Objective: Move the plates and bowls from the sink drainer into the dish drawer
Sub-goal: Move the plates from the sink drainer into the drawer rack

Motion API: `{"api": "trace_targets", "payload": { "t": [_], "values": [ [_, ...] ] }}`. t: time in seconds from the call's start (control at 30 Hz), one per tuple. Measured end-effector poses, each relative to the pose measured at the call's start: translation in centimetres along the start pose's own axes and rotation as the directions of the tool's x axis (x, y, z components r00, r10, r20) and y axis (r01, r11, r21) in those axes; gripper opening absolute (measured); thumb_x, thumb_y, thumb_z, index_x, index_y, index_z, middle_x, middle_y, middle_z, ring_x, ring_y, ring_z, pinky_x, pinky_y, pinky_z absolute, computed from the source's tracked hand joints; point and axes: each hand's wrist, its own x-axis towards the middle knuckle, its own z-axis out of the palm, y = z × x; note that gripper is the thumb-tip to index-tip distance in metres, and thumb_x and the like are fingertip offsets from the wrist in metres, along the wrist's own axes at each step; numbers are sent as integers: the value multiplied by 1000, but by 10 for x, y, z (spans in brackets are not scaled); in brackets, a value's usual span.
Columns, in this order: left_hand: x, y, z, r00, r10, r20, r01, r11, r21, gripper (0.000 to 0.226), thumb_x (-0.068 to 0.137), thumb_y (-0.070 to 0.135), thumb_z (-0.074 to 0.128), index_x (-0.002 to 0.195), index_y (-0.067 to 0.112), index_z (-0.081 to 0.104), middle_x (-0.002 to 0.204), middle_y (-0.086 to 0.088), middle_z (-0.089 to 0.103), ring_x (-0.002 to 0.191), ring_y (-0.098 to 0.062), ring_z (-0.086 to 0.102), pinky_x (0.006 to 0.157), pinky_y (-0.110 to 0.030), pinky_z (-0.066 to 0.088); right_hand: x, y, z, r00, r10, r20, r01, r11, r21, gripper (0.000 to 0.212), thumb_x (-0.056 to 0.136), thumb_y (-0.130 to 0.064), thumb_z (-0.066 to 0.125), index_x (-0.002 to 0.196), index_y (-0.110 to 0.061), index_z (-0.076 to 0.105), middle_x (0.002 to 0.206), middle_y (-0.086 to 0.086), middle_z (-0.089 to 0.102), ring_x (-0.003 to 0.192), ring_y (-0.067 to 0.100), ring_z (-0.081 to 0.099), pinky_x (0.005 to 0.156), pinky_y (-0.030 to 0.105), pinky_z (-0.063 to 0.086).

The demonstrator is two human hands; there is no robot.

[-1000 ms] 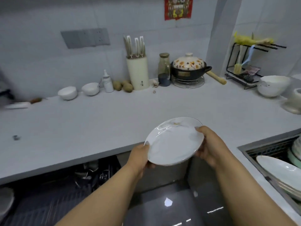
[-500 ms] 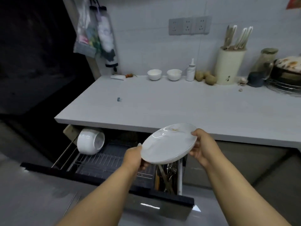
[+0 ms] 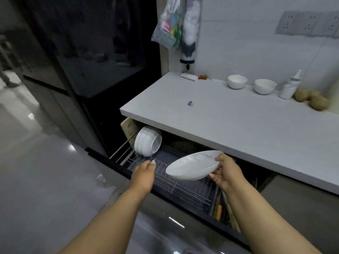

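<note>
A white plate (image 3: 192, 165) with a faint gold mark hangs tilted above the wire rack of the pulled-out dish drawer (image 3: 183, 187). My right hand (image 3: 226, 173) grips its right rim. My left hand (image 3: 144, 174) is off the plate, a little to its left, fingers loosely together and holding nothing, over the rack's front left. A stack of white bowls (image 3: 147, 141) lies on its side at the drawer's back left. The sink drainer is out of view.
The white counter (image 3: 229, 125) overhangs the drawer's back. On it stand two small white bowls (image 3: 237, 81), a squeeze bottle (image 3: 290, 87) and potatoes (image 3: 311, 99). Utensils (image 3: 222, 209) fill the drawer's right compartment. A dark cabinet (image 3: 91, 61) stands left; glossy floor lies below.
The view swung left and down from the counter to the open drawer. The plate came down over the rack. My left hand let go of its rim; only the right holds it.
</note>
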Motion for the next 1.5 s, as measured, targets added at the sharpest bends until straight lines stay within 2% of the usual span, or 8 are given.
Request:
{"api": "trace_targets", "payload": {
  "t": [0.1,0.27,0.67,0.77,0.87,1.0,1.13,1.5],
  "values": [
    [16,-10,-14,1000,-13,3,12,992,125,54,98,45,37,148,24,32,158,-4,24,145,-27,17,119,-43,15,24,10,29,999,29,-21,-30,998,-53,23,83,-8,50,105,-1,52,81,11,48,60,21,49,34,18,45],
    [50,-26,-37,999,24,40,-37,927,374,62,97,56,25,153,34,9,162,5,-6,147,-18,-14,118,-47,-8,72,28,73,995,86,-43,-90,988,-128,29,82,-10,55,109,0,53,98,18,51,67,23,53,36,21,50],
    [156,-59,-33,969,96,228,-240,586,774,71,90,66,4,151,33,-11,158,1,-22,142,-18,-29,112,-49,-25,190,64,159,988,137,-77,-155,926,-345,7,83,-10,58,83,-4,54,68,15,51,49,23,45,44,24,37],
    [176,-70,-31,955,132,266,-294,543,787,84,76,70,-12,150,31,-14,157,0,-24,139,-17,-33,104,-43,-36,211,71,176,989,135,-56,-146,916,-373,3,85,-7,55,86,-4,55,69,15,53,56,26,52,54,32,47],
    [190,-78,-30,934,167,316,-356,490,796,81,80,67,-10,150,26,-16,159,0,-20,141,-17,-30,110,-46,-27,229,78,190,988,151,-35,-153,915,-372,19,87,-5,55,106,-4,54,84,17,59,78,34,60,73,48,56],
    [198,-82,-30,929,175,326,-368,531,763,83,79,68,-13,149,23,-18,160,1,-13,146,-14,-18,117,-46,-15,247,83,209,989,147,-29,-145,894,-424,25,89,-6,58,113,-5,51,101,22,60,69,33,61,36,30,51],
    [202,-84,-29,927,157,339,-368,550,750,79,86,65,1,150,22,-16,161,2,-8,147,-13,-12,120,-44,-9,261,87,227,990,129,-62,-143,862,-486,21,87,-10,61,105,-1,55,84,20,61,61,30,59,35,25,48],
    [206,-88,-29,928,145,345,-358,608,708,81,88,65,16,152,22,-8,162,1,2,148,-13,0,120,-44,-1,285,96,269,996,87,-26,-84,780,-621,17,85,-15,66,99,-11,57,78,9,58,72,32,59,76,49,57]
  ]
}}
